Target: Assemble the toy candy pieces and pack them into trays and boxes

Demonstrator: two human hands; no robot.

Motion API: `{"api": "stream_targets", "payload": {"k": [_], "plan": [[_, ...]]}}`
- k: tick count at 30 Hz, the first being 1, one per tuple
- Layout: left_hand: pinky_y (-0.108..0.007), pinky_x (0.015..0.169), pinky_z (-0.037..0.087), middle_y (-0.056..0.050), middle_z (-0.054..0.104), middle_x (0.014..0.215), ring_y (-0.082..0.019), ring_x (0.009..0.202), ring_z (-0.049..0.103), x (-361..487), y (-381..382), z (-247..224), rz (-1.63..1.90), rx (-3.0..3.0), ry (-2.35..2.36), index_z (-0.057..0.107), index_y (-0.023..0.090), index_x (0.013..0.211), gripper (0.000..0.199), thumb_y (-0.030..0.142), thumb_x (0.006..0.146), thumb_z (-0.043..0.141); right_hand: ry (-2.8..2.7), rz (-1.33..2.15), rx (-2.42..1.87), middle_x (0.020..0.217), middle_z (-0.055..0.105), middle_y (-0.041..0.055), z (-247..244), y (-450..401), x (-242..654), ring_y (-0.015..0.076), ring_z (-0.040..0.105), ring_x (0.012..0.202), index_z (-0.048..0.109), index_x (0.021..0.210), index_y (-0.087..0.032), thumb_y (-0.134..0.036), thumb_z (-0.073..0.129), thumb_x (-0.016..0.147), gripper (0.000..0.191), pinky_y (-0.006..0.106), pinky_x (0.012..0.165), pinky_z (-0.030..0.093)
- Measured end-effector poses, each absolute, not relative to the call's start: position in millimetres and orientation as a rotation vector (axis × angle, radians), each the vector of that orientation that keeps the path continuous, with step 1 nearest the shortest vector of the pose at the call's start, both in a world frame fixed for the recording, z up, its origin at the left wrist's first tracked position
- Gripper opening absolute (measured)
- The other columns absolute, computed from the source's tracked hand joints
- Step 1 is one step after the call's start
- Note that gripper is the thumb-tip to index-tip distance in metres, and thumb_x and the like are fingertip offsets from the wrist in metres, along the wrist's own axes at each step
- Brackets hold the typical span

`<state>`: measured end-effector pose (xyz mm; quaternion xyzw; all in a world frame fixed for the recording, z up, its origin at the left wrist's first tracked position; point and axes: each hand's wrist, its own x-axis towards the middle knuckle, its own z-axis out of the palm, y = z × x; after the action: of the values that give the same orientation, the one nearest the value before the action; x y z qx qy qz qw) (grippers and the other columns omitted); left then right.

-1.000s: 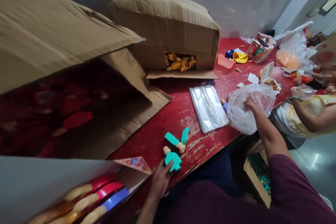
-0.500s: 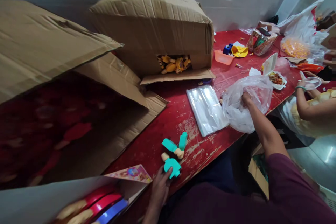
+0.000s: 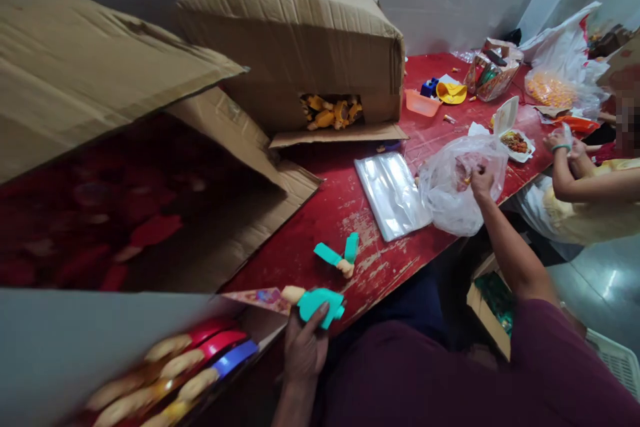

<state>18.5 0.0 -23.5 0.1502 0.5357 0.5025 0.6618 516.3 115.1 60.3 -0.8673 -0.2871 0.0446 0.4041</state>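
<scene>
My left hand [image 3: 306, 347] is closed on a turquoise toy body piece [image 3: 320, 305] with a beige end, held near the table's front edge. Just beyond it on the table lie two turquoise toy limbs [image 3: 328, 254] with beige ends. Farther right, my right hand [image 3: 483, 181] is at the mouth of a crumpled clear plastic bag [image 3: 445, 207], fingers pinched together. Whatever is in those fingers is too small to make out. A stack of flat clear plastic sleeves [image 3: 393, 197] lies left of the bag.
Open cardboard boxes [image 3: 300, 47] stand along the left and back, one showing orange toy pieces [image 3: 333, 113]. A bin of toy parts [image 3: 200, 360] is at lower left. Beyond the bag sit a food container [image 3: 517, 145] and an orange tray [image 3: 423, 103]. A co-worker's arms [image 3: 575, 173] are at right.
My left hand has lifted the turquoise body piece off the table and drawn it nearer, away from the limbs. My right hand has come up from inside the bag to its mouth.
</scene>
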Motion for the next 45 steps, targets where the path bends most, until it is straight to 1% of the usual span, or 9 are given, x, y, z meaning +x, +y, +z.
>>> {"api": "stream_targets", "payload": {"k": [3, 6, 13, 21, 29, 32, 35, 40, 45], "plan": [[-0.027, 0.069, 0.057, 0.005, 0.069, 0.081, -0.013, 0.072, 0.066, 28.0, 8.5, 3.2, 1.171, 0.321, 1.123, 0.065, 0.02, 0.091, 0.048, 0.031, 0.055, 0.094, -0.709, 0.152, -2.001, 0.085, 0.069, 0.0051, 76.4, 83.0, 483.6, 0.0168, 0.066, 0.071, 0.051, 0.129, -0.012, -0.042, 0.042, 0.103, 0.041, 0.029, 0.062, 0.055], [-0.033, 0.077, 0.058, 0.0, 0.072, 0.083, -0.02, 0.082, 0.071, 44.7, 20.3, 28.7, 1.203, 0.338, 0.949, 0.064, 0.02, 0.087, 0.04, 0.034, 0.06, 0.09, -0.771, 0.471, -1.63, 0.066, 0.061, -0.0042, 86.1, 44.6, 417.8, 0.0125, 0.056, 0.049, 0.053, 0.121, -0.021, -0.054, 0.057, 0.095, 0.042, 0.024, 0.047, 0.046], [-0.045, 0.092, 0.056, -0.001, 0.072, 0.087, -0.023, 0.094, 0.072, 66.3, 35.6, 79.0, 1.223, 0.354, 0.682, 0.067, 0.021, 0.09, 0.03, 0.032, 0.069, 0.084, -0.881, 1.268, -1.292, 0.096, 0.073, 0.0028, 91.4, -26.1, 251.0, 0.0172, 0.071, 0.081, 0.062, 0.104, -0.023, -0.045, 0.087, 0.074, 0.045, 0.033, 0.077, 0.06], [-0.045, 0.093, 0.056, 0.003, 0.07, 0.08, -0.019, 0.083, 0.071, 52.4, 26.5, 91.3, 1.339, 0.15, 0.666, 0.064, 0.021, 0.08, 0.027, 0.028, 0.065, 0.086, -1.375, 0.739, -1.274, 0.105, 0.068, 0.0065, 68.5, -37.4, 184.2, 0.0201, 0.069, 0.094, 0.062, 0.115, -0.026, -0.033, 0.066, 0.095, 0.022, 0.035, 0.081, 0.06], [-0.042, 0.084, 0.057, 0.003, 0.065, 0.076, -0.018, 0.074, 0.068, 57.1, 18.9, 88.2, 1.355, 0.22, 0.722, 0.059, 0.022, 0.082, 0.026, 0.03, 0.068, 0.08, -1.643, 0.36, -1.253, 0.102, 0.071, 0.0081, 56.0, -43.3, 187.5, 0.0227, 0.072, 0.091, 0.061, 0.119, -0.028, -0.024, 0.066, 0.093, 0.026, 0.036, 0.072, 0.061], [-0.04, 0.079, 0.057, 0.002, 0.065, 0.074, -0.019, 0.071, 0.068, 59.0, 19.7, 84.8, 1.335, 0.232, 0.762, 0.058, 0.021, 0.082, 0.026, 0.032, 0.068, 0.078, -1.62, 0.465, -1.292, 0.099, 0.074, 0.0078, 60.2, -45.1, 190.7, 0.0234, 0.072, 0.089, 0.064, 0.113, -0.027, -0.029, 0.068, 0.092, 0.022, 0.037, 0.074, 0.06], [-0.039, 0.078, 0.057, 0.003, 0.065, 0.073, -0.018, 0.069, 0.068, 61.8, 18.9, 82.2, 1.356, 0.227, 0.763, 0.057, 0.021, 0.082, 0.027, 0.03, 0.068, 0.078, -1.373, 0.862, -1.44, 0.081, 0.072, 0.0045, 68.4, -43.7, 190.5, 0.0184, 0.066, 0.064, 0.067, 0.099, -0.024, -0.046, 0.068, 0.091, 0.023, 0.031, 0.057, 0.055], [-0.036, 0.073, 0.058, 0.002, 0.067, 0.073, -0.018, 0.067, 0.069, 61.3, 16.5, 78.3, 1.336, 0.274, 0.792, 0.057, 0.021, 0.084, 0.031, 0.029, 0.066, 0.08, -0.975, 1.645, -1.518, 0.05, 0.055, -0.0004, 74.6, -37.0, 190.6, 0.01, 0.039, 0.033, 0.059, 0.067, -0.02, -0.074, 0.047, 0.092, 0.061, 0.024, 0.033, 0.028], [-0.036, 0.073, 0.057, 0.002, 0.067, 0.073, -0.017, 0.067, 0.069, 56.1, 19.6, 69.7, 1.312, 0.22, 0.859, 0.056, 0.02, 0.082, 0.032, 0.03, 0.063, 0.08, -1.537, 0.851, -1.481, 0.084, 0.071, 0.0076, 59.9, -40.7, 193.0, 0.0193, 0.064, 0.07, 0.07, 0.1, -0.021, -0.055, 0.066, 0.091, 0.035, 0.031, 0.063, 0.053]]}}
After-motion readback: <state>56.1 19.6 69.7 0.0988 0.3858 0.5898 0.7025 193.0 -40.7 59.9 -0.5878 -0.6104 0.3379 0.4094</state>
